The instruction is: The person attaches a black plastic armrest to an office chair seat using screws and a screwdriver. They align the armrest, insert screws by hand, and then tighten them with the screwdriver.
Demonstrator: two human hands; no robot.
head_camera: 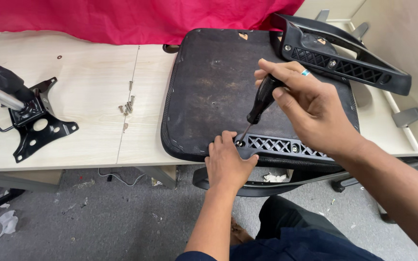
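On the pale table (88, 96) lies a black seat (209, 92) — my right hand (310, 108) grips a screwdriver (260, 104) tight, tip on a screw (238, 143); my left hand (228, 162) pinches beside it.

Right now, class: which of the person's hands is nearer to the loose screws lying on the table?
Left. The left hand rests on the near armrest bracket, right of the loose screws; the right hand, gripping the screwdriver, is farther right.
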